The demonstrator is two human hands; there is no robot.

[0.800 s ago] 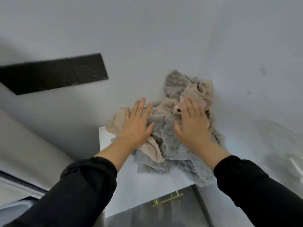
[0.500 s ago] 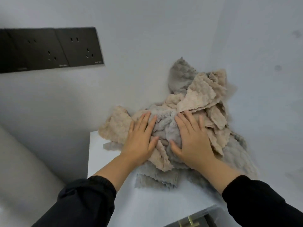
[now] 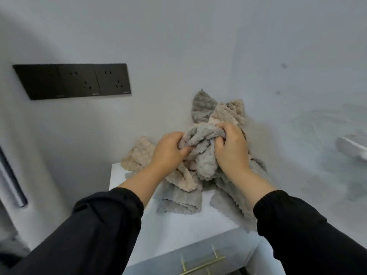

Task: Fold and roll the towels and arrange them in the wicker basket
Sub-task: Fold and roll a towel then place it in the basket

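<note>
Head view: gray towel (image 3: 203,155) hides left hand (image 3: 168,150), right hand (image 3: 231,150) fingers.

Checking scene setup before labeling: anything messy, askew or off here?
Towels lie in a crumpled grey-and-beige heap at the back corner of the cabinet top, none folded. A loose grey towel hangs past its front right corner. Left hand and right hand hold a bunched grey towel. No wicker basket in view.

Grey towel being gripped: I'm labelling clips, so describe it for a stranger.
Right of the socket panel, a white cabinet holds a towel pile. The grey towel is bunched on top, gripped by the left hand and right hand; others lie loose.
</note>
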